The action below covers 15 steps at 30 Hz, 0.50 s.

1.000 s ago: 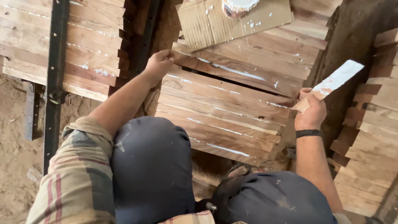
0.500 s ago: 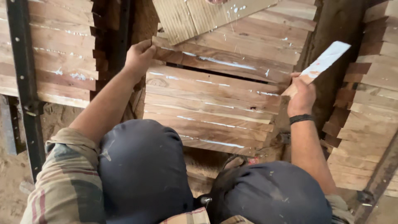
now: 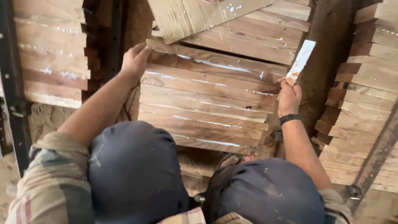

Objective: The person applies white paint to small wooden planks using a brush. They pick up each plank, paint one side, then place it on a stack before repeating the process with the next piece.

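Observation:
I squat over a row of wooden planks (image 3: 207, 103) set edge to edge, streaked with white glue. My left hand (image 3: 134, 61) grips the left end of the planks near the top of the row. My right hand (image 3: 289, 96) sits at the right end of the planks and holds a flat white-coated spreader (image 3: 302, 59) that points up and to the right. A black band circles my right wrist. My knees in dark trousers fill the lower part of the view.
A sheet of corrugated cardboard (image 3: 195, 14) lies on more planks at the top. Stacks of planks stand at the left (image 3: 49, 54) and at the right (image 3: 365, 83). A dark metal bar (image 3: 10, 74) runs along the far left. Sawdust covers the ground.
The view has shifted, so the planks sit more to the left and lower in the picture. My right hand has lowered slightly toward the planks' right end with the spreader. My left hand keeps its grip.

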Tool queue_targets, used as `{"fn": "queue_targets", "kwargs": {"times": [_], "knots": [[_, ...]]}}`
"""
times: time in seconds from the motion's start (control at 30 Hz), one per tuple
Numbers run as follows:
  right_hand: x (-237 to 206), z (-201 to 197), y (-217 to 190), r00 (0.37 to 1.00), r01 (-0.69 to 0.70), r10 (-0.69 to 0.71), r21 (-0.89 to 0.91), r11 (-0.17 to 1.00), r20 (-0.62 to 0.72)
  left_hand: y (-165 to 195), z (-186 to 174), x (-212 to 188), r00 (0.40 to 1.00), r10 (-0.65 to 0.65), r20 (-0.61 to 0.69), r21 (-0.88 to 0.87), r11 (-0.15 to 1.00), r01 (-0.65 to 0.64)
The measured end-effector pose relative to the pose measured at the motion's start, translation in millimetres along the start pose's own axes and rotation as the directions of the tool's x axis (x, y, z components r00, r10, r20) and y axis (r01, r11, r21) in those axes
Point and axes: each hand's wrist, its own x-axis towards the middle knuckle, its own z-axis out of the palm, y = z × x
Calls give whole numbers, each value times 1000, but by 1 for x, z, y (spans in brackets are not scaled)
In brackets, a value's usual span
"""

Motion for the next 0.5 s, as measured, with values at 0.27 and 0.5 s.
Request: {"fn": "queue_targets", "kwargs": {"times": [0.27,0.5], "knots": [[-5,-8,11,969,223,-237,175,959,67,30,-13,0,998,-10,69,187,982,-3],[-32,-66,4,971,235,-235,9,972,46,78,-26,72,955,191,229,656,695,-296]]}}
